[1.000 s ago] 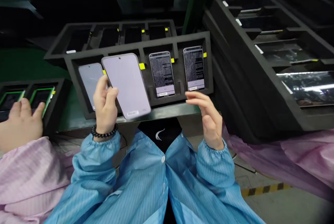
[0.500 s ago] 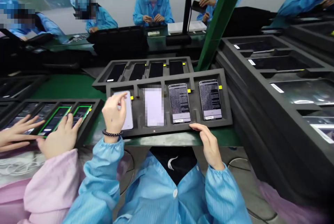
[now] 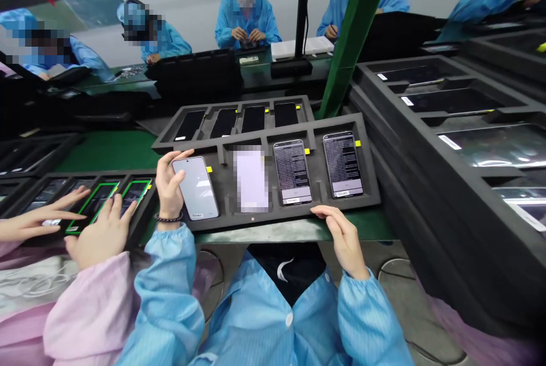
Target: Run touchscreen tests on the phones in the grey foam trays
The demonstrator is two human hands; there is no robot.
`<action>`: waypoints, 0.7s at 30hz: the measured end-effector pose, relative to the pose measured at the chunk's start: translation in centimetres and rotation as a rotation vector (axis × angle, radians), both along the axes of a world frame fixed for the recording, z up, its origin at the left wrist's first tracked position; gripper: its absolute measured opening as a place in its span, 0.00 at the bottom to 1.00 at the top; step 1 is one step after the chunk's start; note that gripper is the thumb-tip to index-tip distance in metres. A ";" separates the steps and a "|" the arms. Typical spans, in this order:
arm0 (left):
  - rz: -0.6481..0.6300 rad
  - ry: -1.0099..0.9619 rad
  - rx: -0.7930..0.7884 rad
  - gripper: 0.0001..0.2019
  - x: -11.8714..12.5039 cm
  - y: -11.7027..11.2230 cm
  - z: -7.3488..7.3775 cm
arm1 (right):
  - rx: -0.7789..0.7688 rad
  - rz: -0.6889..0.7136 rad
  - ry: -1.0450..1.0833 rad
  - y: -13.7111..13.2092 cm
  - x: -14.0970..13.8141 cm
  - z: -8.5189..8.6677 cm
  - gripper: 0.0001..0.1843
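Observation:
My left hand (image 3: 170,184) grips the leftmost smartphone (image 3: 199,189) by its left side, thumb over the screen edge and fingers at the upper left. That phone has a pale lit screen and sits tilted at the left end of a black foam tray (image 3: 251,220). Beside it in the tray lies a phone with a blurred bright screen (image 3: 249,178). Farther right are two phones showing dark text, one in the third slot (image 3: 293,172) and one in the fourth (image 3: 342,164). My right hand (image 3: 341,235) is open, its fingertips at the tray's front edge, holding nothing.
Behind my tray stands another tray (image 3: 230,141) of dark phones. Large stacked trays (image 3: 367,87) rise at the right. A co-worker's hands (image 3: 96,218) in pink sleeves touch green-framed phones at the left. A green post (image 3: 347,47) slants behind; people in blue sit across.
My left hand has moved from over the leftmost phone's screen to its left side and now grips it. The phone has become more tilted. My right hand stays at the tray edge.

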State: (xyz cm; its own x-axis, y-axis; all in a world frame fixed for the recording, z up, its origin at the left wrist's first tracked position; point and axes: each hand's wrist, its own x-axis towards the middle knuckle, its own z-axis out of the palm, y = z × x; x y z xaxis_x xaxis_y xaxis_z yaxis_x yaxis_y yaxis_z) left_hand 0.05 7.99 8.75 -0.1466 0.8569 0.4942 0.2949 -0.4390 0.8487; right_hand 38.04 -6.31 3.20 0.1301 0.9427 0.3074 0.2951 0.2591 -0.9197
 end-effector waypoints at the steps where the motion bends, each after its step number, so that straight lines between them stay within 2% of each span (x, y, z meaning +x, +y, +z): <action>1: -0.054 -0.113 -0.075 0.33 -0.2 -0.6 -0.1 | 0.000 -0.002 -0.008 0.0 0.0 0.0 0.17; 3: -0.078 -0.202 -0.253 0.41 -0.6 -1.5 -0.2 | 0.003 -0.004 -0.018 0.1 0.0 0.0 0.17; 5: -0.039 -0.196 -0.373 0.40 -0.8 -2.0 -0.4 | 0.011 -0.005 -0.022 0.1 0.1 0.0 0.17; 8: 0.112 -0.241 -0.345 0.31 -0.1 -2.1 -0.4 | 0.016 -0.004 -0.016 0.1 0.1 0.1 0.18; 11: 0.300 -0.319 -0.309 0.21 1.8 -2.9 -0.1 | -0.002 -0.006 0.001 0.1 -0.3 0.6 0.20; 13: 0.311 -0.331 -0.362 0.19 4.0 -4.5 0.4 | -0.040 0.013 0.019 0.0 -1.0 1.4 0.19; 15: 0.197 -0.315 -0.458 0.19 7.0 -6.9 0.8 | -0.086 0.053 0.033 -0.4 -1.8 2.6 0.19; 18: -0.177 -0.333 -0.717 0.26 11.6 -11.2 0.9 | -0.100 0.083 0.009 -1.2 -3.1 4.7 0.18; 21: -0.262 -0.317 -0.670 0.29 14.7 -14.8 0.1 | -0.022 -0.059 -0.156 -2.2 -3.9 6.6 0.15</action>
